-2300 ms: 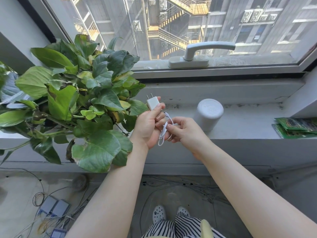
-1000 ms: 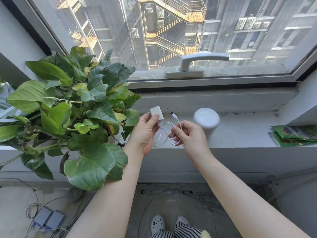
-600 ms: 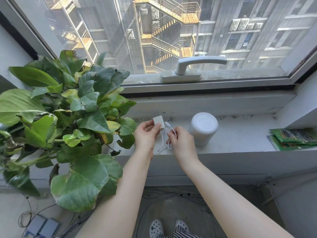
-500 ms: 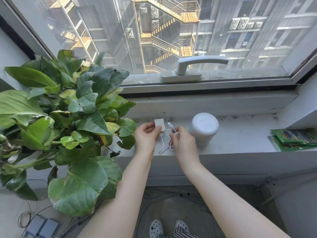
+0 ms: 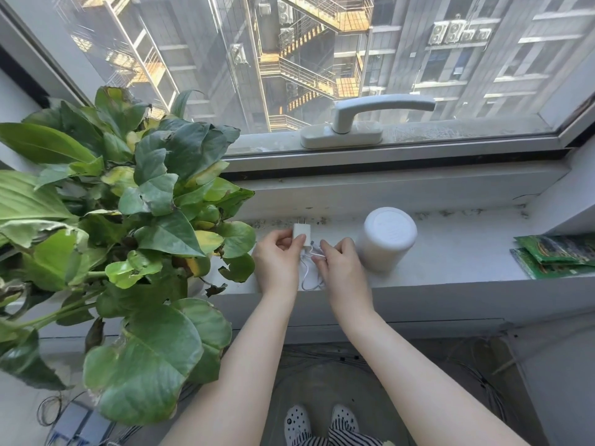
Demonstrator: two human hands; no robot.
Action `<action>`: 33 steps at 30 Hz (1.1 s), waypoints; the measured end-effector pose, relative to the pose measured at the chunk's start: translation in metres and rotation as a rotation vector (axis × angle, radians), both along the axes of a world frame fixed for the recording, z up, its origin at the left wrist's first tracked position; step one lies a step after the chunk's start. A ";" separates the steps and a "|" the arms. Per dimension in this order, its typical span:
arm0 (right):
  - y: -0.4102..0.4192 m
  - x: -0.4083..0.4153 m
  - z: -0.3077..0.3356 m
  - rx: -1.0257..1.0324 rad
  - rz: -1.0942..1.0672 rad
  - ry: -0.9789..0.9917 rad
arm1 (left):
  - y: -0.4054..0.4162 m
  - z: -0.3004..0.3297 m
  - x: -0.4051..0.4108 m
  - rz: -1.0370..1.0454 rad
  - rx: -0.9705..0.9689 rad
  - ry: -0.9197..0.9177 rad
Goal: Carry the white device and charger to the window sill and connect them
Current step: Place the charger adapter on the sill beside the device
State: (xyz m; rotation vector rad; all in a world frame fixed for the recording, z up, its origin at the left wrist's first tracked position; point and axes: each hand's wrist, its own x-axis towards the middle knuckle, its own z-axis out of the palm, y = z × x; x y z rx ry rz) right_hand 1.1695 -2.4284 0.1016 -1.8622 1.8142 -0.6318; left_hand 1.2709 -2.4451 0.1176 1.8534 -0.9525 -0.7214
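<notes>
The white cylindrical device (image 5: pixel 388 239) stands upright on the window sill (image 5: pixel 450 252), just right of my hands. My left hand (image 5: pixel 278 260) pinches the small white charger block (image 5: pixel 300 233), its two metal prongs pointing up and away. My right hand (image 5: pixel 338 262) grips the thin white cable (image 5: pixel 309 275) close to the charger; the cable's end is hidden under my fingers, and a loop hangs down between my hands. The cable does not reach the device.
A large leafy green plant (image 5: pixel 128 226) fills the left and nearly touches my left hand. Green packets (image 5: pixel 560 255) lie at the sill's right end. A window handle (image 5: pixel 360 120) sits on the frame behind. Cables and small boxes lie on the floor below.
Both hands moved forward over the sill and closer together. The charger turned so its prongs point up, and the cable plug that stuck up from my right hand is now hidden.
</notes>
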 end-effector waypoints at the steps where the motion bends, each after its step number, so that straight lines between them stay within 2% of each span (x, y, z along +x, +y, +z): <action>1: 0.000 0.000 0.000 0.006 0.008 -0.005 | 0.000 -0.001 0.001 -0.004 -0.003 -0.020; 9: 0.002 -0.001 0.003 -0.014 -0.082 -0.249 | -0.002 -0.003 0.004 -0.029 0.008 -0.042; 15: -0.003 0.000 -0.005 -0.023 -0.118 -0.269 | -0.002 -0.006 0.004 -0.050 0.001 -0.087; 20: 0.001 0.000 -0.006 -0.064 -0.128 -0.313 | -0.001 -0.005 0.006 -0.064 -0.013 -0.052; 24: 0.015 -0.003 0.007 -0.102 -0.048 -0.290 | 0.004 -0.002 0.006 -0.079 -0.022 -0.014; 28: 0.030 -0.010 0.030 -0.240 0.039 -0.119 | 0.010 0.004 0.003 -0.111 -0.041 -0.018; 33: 0.033 -0.055 0.067 -0.445 -0.005 -0.240 | 0.015 0.027 -0.005 -0.184 -0.148 -0.172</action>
